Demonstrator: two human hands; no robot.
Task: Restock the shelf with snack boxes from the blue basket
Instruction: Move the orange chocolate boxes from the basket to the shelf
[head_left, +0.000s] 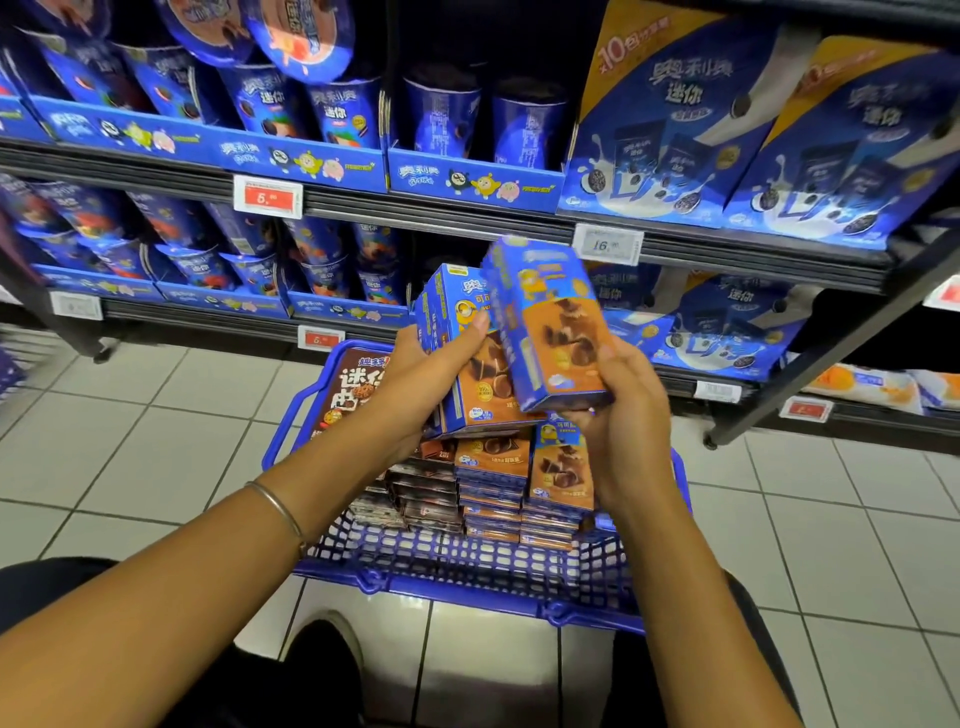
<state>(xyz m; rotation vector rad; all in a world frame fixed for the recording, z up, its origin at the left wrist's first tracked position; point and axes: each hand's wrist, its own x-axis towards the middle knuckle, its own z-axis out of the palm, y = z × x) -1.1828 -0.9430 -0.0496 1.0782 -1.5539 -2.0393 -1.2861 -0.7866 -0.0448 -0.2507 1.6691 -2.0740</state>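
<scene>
My left hand (431, 379) wraps a stack of snack boxes (464, 304), my right hand (628, 426) grips 1 more box (556, 332), batched over the blue basket (467, 590) to shelve together.

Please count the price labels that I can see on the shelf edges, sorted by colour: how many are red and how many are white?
Red price labels: 4 (one is cut off by the right edge of the picture)
White price labels: 3
Total: 7
</scene>
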